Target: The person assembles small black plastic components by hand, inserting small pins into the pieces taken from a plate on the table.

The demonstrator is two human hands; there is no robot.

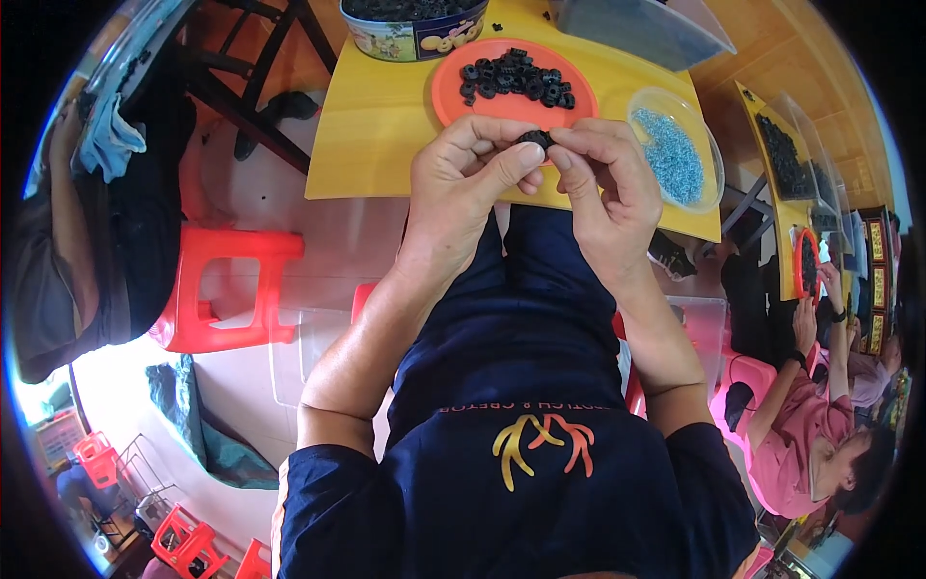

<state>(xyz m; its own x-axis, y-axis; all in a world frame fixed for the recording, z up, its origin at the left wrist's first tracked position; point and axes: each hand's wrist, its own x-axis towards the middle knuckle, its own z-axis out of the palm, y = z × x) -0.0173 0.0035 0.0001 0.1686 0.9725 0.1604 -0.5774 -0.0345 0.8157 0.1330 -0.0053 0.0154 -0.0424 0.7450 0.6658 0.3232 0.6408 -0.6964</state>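
Between the fingertips of both hands is a small black ridged part (535, 140), held over the near edge of the yellow table. My left hand (475, 166) pinches it from the left with thumb and forefinger. From the right, the thumb and forefinger of my right hand (610, 179) close on its other end; whether they also pinch a smaller piece is too small to tell. Just beyond the hands lies an orange-red plate (451, 108) with several similar black parts (521, 77) heaped on it. To the right, a clear round dish (716, 183) holds many small bluish metallic pieces (667, 154).
A printed tin (415, 41) full of black parts and a grey plastic bin (637, 34) stand at the back of the yellow table (357, 145). A red stool (231, 280) is on the left, near a seated person. Another person (801, 444) works at a table on the right.
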